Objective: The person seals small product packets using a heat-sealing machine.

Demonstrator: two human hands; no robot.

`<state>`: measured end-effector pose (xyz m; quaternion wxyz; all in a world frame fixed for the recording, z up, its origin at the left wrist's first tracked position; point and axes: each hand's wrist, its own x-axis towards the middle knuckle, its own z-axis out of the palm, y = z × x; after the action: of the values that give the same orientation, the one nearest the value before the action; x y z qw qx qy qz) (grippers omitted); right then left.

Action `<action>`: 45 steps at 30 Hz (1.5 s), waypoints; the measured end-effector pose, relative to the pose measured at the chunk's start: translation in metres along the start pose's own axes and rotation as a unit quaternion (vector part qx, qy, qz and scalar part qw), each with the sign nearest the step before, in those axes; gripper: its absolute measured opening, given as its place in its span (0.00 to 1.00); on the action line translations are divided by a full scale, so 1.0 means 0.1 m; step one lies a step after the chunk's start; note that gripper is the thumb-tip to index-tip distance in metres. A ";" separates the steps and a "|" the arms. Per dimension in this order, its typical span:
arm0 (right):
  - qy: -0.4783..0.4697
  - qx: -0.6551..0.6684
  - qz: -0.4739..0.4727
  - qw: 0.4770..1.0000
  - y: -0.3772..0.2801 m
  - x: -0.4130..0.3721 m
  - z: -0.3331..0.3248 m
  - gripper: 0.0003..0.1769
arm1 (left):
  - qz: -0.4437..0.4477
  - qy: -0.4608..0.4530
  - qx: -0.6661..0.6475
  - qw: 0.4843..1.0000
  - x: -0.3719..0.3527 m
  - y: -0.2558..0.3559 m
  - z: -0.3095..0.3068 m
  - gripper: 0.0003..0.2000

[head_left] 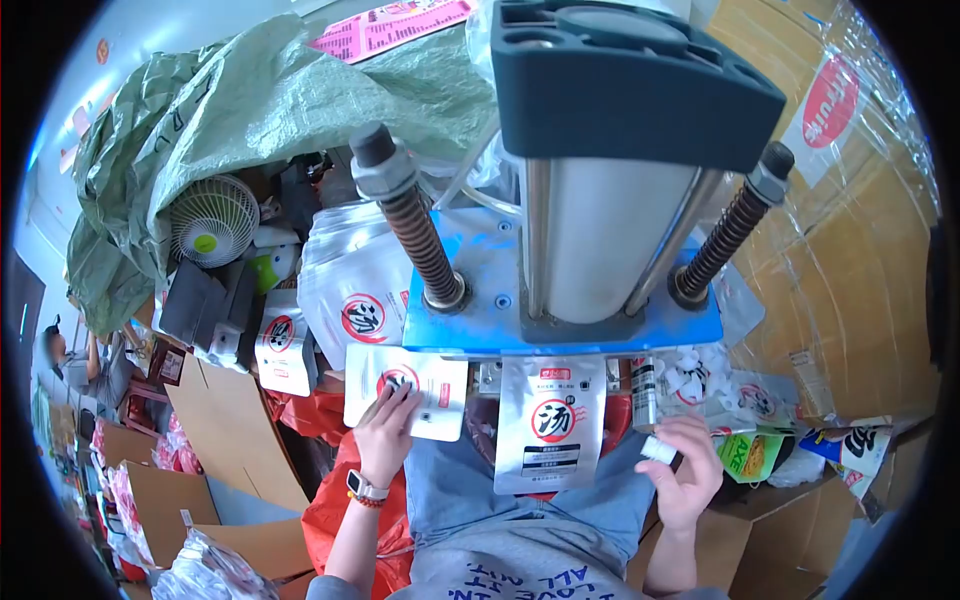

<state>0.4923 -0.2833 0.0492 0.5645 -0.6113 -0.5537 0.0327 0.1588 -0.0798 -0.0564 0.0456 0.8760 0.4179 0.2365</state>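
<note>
My left hand (385, 425), wearing a watch, has its fingers over a white printed pouch (445, 400) left of the press; its thumb is hidden. Between thumb and fingers, my right hand (690, 475) pinches a small white ribbed plastic piece (658, 449). Another white pouch (550, 425), with a red circle print, hangs upright at the front of the press, between my hands. Its top edge is under the blue plate (470, 335). Several loose white plastic pieces (697, 375) lie in a heap beyond my right hand.
The press cylinder (590, 240) rises in the middle, between two spring posts. A stack of pouches (340, 260) lies at its left. Further left are a fan (213, 220) and cardboard boxes (225, 430). Large cardboard (850, 230) stands on the right. Another person (85, 365) is far left.
</note>
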 end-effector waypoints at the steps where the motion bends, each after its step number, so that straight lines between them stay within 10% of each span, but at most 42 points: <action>1: 0.002 -0.084 -0.029 0.996 -0.19 0.04 0.03 0.23 | -0.069 0.044 -0.100 0.992 0.06 0.17 -0.13 0.15; 3: 0.023 -0.159 -0.095 0.982 -0.42 0.05 0.08 0.24 | -0.187 0.036 -0.233 0.954 0.06 0.42 -0.34 0.15; 9: -0.236 -0.016 -0.220 0.946 -0.45 0.22 0.52 0.17 | 0.035 0.099 -0.168 0.980 0.06 1.17 -0.75 0.15; 14: -0.226 0.005 -0.239 0.944 -0.85 0.22 0.03 0.18 | 0.176 -0.047 -0.342 0.922 0.07 1.36 -1.13 0.12; 18: -0.185 -0.059 -0.063 0.979 -0.40 0.21 0.28 0.39 | -0.086 -0.203 -0.494 0.841 0.08 1.43 -0.35 0.09; 22: -0.067 -0.070 -0.003 0.995 -0.33 0.11 -0.16 0.38 | -0.378 -0.209 -0.666 0.609 0.32 1.51 0.06 0.10; 25: 0.057 -0.176 0.082 0.979 -0.15 0.13 -0.29 0.23 | -0.338 -0.196 -0.696 0.603 0.60 1.45 0.09 0.10; 28: -0.074 -0.352 0.207 0.910 0.55 0.07 -0.06 0.19 | -0.358 -0.199 -0.710 0.573 0.61 1.41 0.23 0.11; 31: -0.100 -0.348 0.131 0.923 0.57 -0.11 -0.02 0.16 | -0.294 -0.190 -0.597 0.722 0.66 1.20 0.17 0.15; 33: -0.112 -0.323 0.148 0.928 0.50 -0.19 -0.05 0.15 | -0.233 0.002 -0.496 0.837 0.86 0.97 -0.10 0.25; 34: -0.111 -0.322 0.147 0.928 0.52 -0.19 -0.07 0.15 | -0.130 0.086 -0.075 0.985 0.82 0.45 0.11 0.34; 36: -0.106 -0.259 0.151 0.948 0.58 -0.17 -0.13 0.16 | -0.069 -0.044 0.199 0.977 0.74 -0.11 0.23 0.42; 39: -0.055 -0.286 0.164 0.943 0.68 -0.13 -0.02 0.14 | 0.035 -0.144 0.041 0.988 0.39 0.11 0.03 0.43; 42: -0.063 -0.098 0.267 0.957 0.80 0.04 -0.02 0.10 | 0.042 0.037 -0.025 0.998 0.09 0.08 0.11 0.25; 45: -0.027 -0.134 0.188 0.973 0.95 0.05 -0.07 0.08 | -0.141 0.001 -0.165 0.976 0.09 0.38 -0.26 0.16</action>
<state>0.5595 -0.2612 -0.0141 0.4458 -0.7735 -0.4434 0.0803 0.1791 -0.1011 -0.0192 0.2224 0.7886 0.4920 0.2942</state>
